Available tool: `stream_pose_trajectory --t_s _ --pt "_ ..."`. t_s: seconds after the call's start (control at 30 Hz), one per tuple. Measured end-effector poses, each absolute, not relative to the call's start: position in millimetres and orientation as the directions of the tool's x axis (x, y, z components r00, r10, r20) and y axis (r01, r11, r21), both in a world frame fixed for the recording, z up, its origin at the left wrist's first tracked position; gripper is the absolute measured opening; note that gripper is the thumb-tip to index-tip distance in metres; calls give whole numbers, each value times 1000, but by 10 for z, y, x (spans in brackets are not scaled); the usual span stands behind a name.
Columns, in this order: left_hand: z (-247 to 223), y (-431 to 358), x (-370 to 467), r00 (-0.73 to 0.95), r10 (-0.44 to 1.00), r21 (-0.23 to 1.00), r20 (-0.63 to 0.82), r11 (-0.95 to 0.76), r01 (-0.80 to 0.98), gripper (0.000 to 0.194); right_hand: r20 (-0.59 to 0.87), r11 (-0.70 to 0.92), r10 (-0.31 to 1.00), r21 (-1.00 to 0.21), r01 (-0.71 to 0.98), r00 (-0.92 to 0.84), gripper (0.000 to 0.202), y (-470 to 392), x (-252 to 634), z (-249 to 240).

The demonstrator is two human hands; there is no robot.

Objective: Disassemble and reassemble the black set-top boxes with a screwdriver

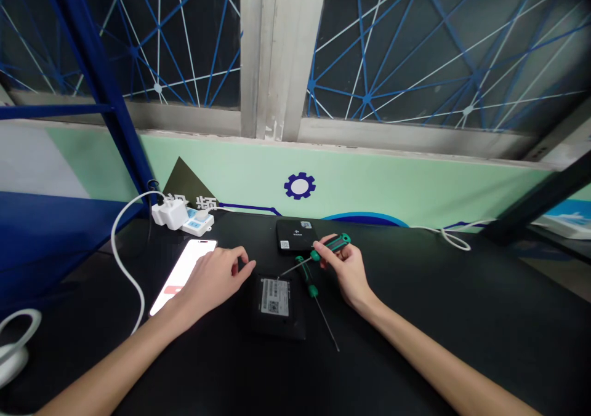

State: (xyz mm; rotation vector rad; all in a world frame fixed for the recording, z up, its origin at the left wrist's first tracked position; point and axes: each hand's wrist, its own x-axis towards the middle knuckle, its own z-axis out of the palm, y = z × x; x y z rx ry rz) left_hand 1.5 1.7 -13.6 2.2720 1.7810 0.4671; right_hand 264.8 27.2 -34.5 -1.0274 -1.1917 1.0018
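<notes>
My right hand (348,274) grips a green-and-black screwdriver (340,242) by its handle. Its thin shaft slants down to the left, and the tip reaches the upper edge of a flat black device (295,324) bearing a white printed label (276,297). Whether the tip sits in a screw is too small to tell. To the left of the device, my left hand (219,271) hovers or rests with bent fingers, thumb and forefinger apart, holding nothing. A second green-and-black screwdriver (307,276) lies on the table right of the device, its shaft pointing toward me.
Behind the device lies a flat black box (295,236) with a small QR sticker. A lit phone (184,268) lies partly under my left hand and forearm. A power strip (198,222) with a white adapter (170,214) and looping white cable (114,231) stands at back left.
</notes>
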Motion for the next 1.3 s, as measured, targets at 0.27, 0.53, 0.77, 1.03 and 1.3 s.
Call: stream_pose_trajectory --t_s 0.27,0.53,0.77,1.03,1.3 --pt "-144 36 -14 175 981 454 85 -195 869 41 231 240 968 -967 -89 100 39 289 2675 -379" --pt "-129 48 -28 161 984 450 78 -179 875 40 226 233 968 -970 -62 106 42 272 2654 -333" --pt "-101 21 -27 222 973 462 66 -227 858 41 228 234 967 -971 -42 117 42 294 2680 -371" --pt "-119 17 -20 243 967 450 79 -252 857 42 241 246 965 -969 -39 104 40 276 2666 -361" --pt "-144 33 -10 257 964 448 69 -260 856 40 231 239 966 -970 -53 119 42 300 2682 -369"
